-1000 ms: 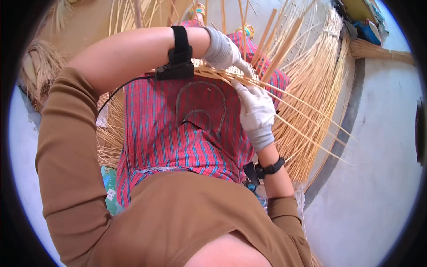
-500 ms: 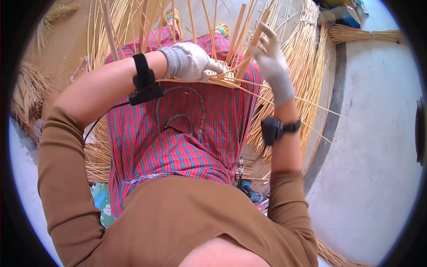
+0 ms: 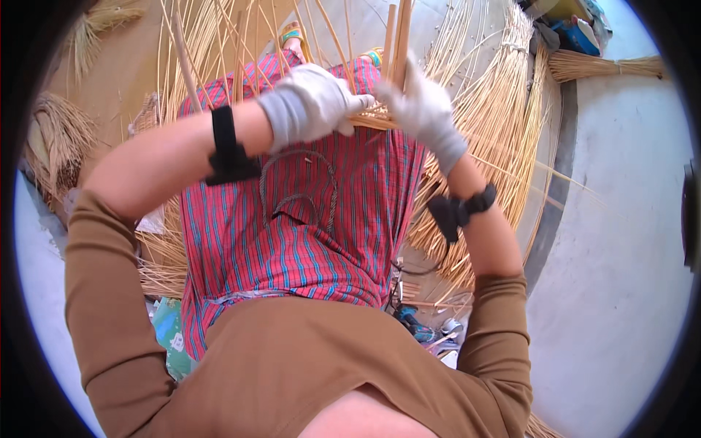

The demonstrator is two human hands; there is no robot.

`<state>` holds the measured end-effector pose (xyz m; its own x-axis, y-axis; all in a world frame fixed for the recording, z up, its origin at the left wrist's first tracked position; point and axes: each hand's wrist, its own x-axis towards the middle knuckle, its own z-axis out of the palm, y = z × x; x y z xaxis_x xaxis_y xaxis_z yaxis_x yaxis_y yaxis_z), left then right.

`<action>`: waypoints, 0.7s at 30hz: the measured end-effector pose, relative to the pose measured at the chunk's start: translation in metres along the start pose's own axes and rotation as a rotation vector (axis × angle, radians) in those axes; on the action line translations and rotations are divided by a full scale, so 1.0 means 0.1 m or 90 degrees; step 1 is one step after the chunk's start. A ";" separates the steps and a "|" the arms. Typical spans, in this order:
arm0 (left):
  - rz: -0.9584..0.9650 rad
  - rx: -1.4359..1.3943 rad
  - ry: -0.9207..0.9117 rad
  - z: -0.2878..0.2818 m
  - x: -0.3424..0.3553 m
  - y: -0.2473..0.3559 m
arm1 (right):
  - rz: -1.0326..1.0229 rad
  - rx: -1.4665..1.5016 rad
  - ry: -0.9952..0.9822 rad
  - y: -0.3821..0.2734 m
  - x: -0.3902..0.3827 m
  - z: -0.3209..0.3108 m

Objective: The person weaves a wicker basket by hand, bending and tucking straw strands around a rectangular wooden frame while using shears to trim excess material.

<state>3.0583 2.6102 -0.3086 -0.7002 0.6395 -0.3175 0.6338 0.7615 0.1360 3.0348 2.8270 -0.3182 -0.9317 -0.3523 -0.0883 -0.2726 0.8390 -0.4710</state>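
A partly woven wicker basket [image 3: 374, 118] lies across my lap, its thin upright stakes rising toward the far side. My left hand [image 3: 315, 101], in a pale glove, is closed on its near edge, index finger pointing right along the weave. At the basket's right end is my right hand [image 3: 425, 111], also gloved, beside the thick flat stakes [image 3: 396, 45]. Its fingers are smeared by motion, so I cannot see what they grip. Loose pale strands [image 3: 544, 171] trail out to the right past my right wrist.
A big bundle of wicker rods [image 3: 493, 124] lies on the floor to my right, with a smaller tied bundle [image 3: 610, 66] beyond it. More wicker [image 3: 58, 139] is piled at far left. A teal power tool [image 3: 415, 323] sits by my right hip. Striped cloth [image 3: 292, 255] covers my lap.
My right hand has come down and left from a raised, spread position to the basket's right end. My left hand stays on the edge, shifted slightly. The thick stakes stand more upright.
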 end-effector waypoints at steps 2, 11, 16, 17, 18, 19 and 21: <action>0.120 0.012 0.217 0.15 0.05 0.13 | -0.126 -0.213 0.125 -0.04 -0.31 0.08; -0.070 -0.122 0.279 0.67 0.36 0.39 | -0.174 -0.244 0.007 0.21 -0.44 0.17; -0.104 -0.097 0.234 0.48 0.39 0.36 | -0.231 -0.288 0.017 0.35 -0.22 0.15; -0.133 -0.112 0.247 0.48 0.37 0.39 | -0.247 -0.288 0.029 0.39 -0.22 0.16; -0.161 -0.127 0.259 0.50 0.35 0.44 | -0.262 -0.287 0.040 0.37 -0.22 0.16; -0.189 -0.143 0.270 0.51 0.34 0.47 | -0.277 -0.286 0.051 0.37 -0.21 0.15; -0.177 -0.228 0.351 0.49 0.36 0.40 | -0.266 -0.302 0.061 0.31 -0.19 0.13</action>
<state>3.0750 2.6586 -0.3607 -0.9446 0.3042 0.1232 0.3264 0.8317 0.4492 3.0466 2.8545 -0.3423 -0.7354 -0.6689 0.1082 -0.6734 0.7393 -0.0067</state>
